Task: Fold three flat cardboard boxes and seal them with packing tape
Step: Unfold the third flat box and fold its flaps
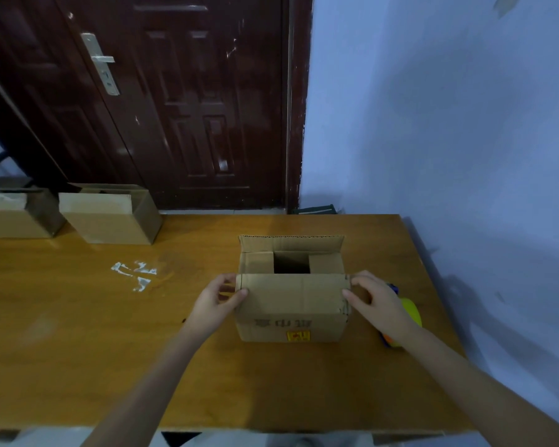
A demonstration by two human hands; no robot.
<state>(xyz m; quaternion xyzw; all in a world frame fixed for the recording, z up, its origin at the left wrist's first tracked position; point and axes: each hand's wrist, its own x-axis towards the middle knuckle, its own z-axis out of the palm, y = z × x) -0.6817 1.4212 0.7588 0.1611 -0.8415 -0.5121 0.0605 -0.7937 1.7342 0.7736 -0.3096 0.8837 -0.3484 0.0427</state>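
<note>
Two bare forearms reach in from the near edge of the long brown wooden table toward a small brown cardboard box that stands upright on the tabletop, a little toward one o'clock of the table's middle. A yellow and red sticker and dark printed characters mark the box's near wall.

The left hand sits at the box's nine o'clock side, thumb and curled fingers pinching the left end of the near top flap. The right hand sits at the three o'clock side, fingers bent around the flap's right end, thumb pressed on its front face. The near flap lies folded over toward the opening. The two short side flaps are turned in, leaving a dark rectangular gap between them, and the far flap stands tilted up.

Just beside the right wrist, at four o'clock of the box, lies a yellow, orange and blue tape dispenser, mostly hidden by the hand.

At ten o'clock of the box, white scraps of tape residue stick to the wood. Further out in that direction, at the table's far left edge, two more brown cardboard boxes stand side by side, well apart from the hands.

Behind the table stands a dark red-brown panelled door with a silver lever handle, and a pale blue wall runs along the right.
</note>
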